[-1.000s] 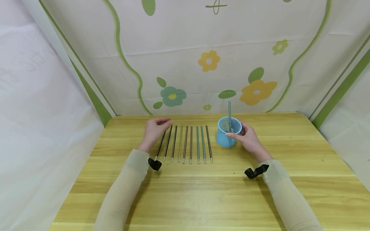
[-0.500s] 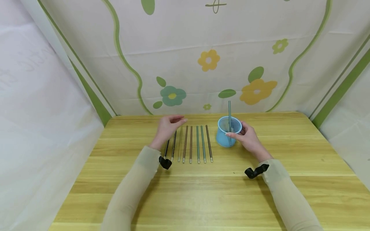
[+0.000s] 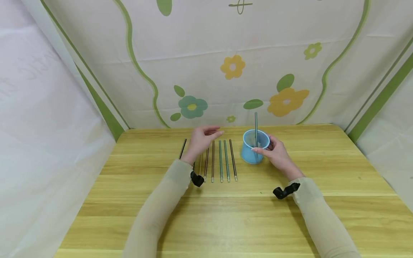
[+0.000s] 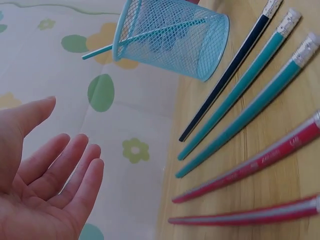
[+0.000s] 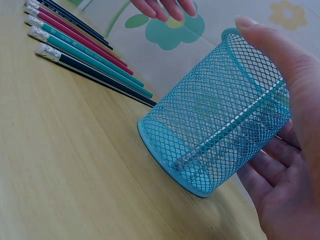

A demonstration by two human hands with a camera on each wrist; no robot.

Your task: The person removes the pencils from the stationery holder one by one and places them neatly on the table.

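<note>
My left hand (image 3: pixel 200 141) hovers over the row of pencils with its fingers relaxed; in the left wrist view its palm and fingers (image 4: pixel 60 175) show with nothing in them. Below it lie several pencils, among them red ones (image 3: pixel 213 166), teal ones (image 3: pixel 221 161) and a black pencil (image 3: pixel 233 163) at the right end. The hand and forearm hide part of the row's left side. My right hand (image 3: pixel 280 156) holds a light blue mesh pencil cup (image 5: pixel 200 115), thumb near the rim and fingers around the far side. One teal pencil (image 3: pixel 256 123) stands inside, eraser end down.
The wooden table (image 3: pixel 226 222) spreads out in front of the pencils. Behind its back edge hangs a white cloth (image 3: pixel 193 43) with printed flowers. A black wrist camera (image 3: pixel 197 179) sits below the left hand, another camera (image 3: pixel 285 191) by the right sleeve.
My left hand has moved rightward along the row, from above the leftmost black pencils to above the red ones, uncovering the leftmost pencil's upper end. The right hand and cup stay in place.
</note>
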